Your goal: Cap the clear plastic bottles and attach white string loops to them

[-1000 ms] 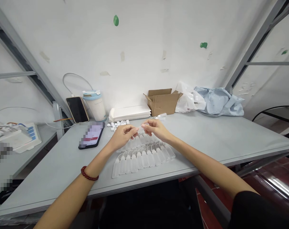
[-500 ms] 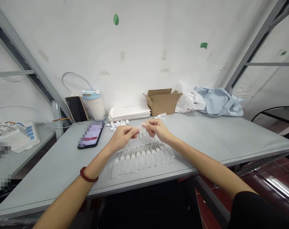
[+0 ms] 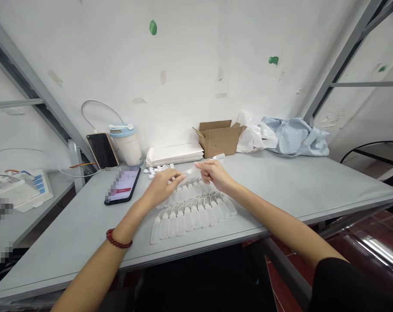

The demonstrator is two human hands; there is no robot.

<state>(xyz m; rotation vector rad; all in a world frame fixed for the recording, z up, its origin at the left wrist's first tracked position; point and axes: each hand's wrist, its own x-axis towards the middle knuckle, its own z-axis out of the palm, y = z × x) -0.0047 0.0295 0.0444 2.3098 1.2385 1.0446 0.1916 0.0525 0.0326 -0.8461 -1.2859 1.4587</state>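
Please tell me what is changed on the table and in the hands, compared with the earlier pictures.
The fingertips of the left hand and right hand have moved slightly apart, the right ones up and to the right. A small translucent piece shows blurred between them; whether either hand let go, I cannot tell. The bottles, cardboard box and flat-lying phone stayed put.

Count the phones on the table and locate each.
2: a dark phone leaning left of the cup, a lit phone lying in front of it. No others show.

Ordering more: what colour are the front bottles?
The bottles are translucent white, clearest in head view.
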